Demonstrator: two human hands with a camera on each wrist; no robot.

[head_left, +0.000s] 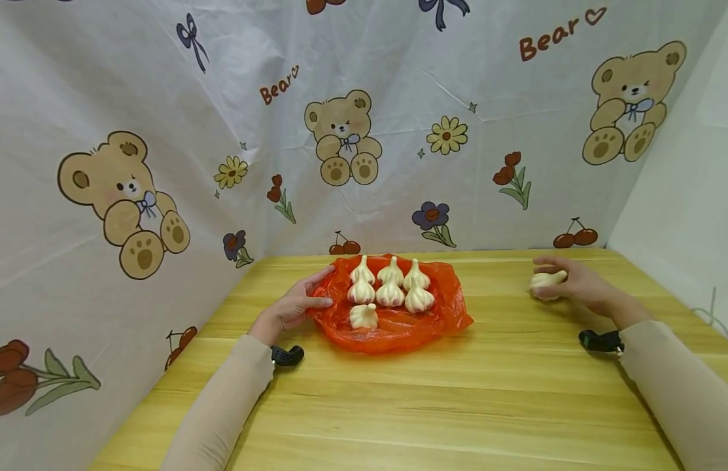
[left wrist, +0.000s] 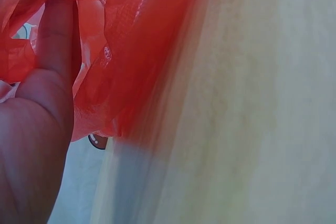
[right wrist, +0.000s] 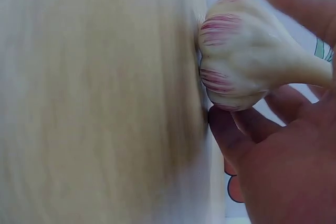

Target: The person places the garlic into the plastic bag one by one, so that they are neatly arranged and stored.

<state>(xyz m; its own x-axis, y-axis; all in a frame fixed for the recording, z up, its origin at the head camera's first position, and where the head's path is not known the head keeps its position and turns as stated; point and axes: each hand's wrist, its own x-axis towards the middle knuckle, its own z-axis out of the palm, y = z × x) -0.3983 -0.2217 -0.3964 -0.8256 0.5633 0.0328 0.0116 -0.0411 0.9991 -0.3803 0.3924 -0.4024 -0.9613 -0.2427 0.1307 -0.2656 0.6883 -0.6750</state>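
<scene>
My left hand (head_left: 297,305) grips the left edge of a red plastic bag (head_left: 387,340) lying spread on the table. Up close, a digit reaches into the bag's folds, and its tip is hidden by the film. Several whitish garlic bulbs (head_left: 390,294) stand on the bag in short rows, with a single bulb (head_left: 364,316) in front. Far to the right, my right hand (head_left: 581,288) holds another garlic bulb (right wrist: 236,51) close to the tabletop. That bulb has pink streaks and its stem points toward the palm; one digit stands slightly apart above it.
The wooden table (head_left: 399,405) reaches back to a pale curtain (head_left: 393,131) printed with bears and flowers. A plain white wall (head_left: 699,196) borders the right side, with a thin cable (head_left: 713,317) near it. Black devices (head_left: 600,341) sit at both wrists.
</scene>
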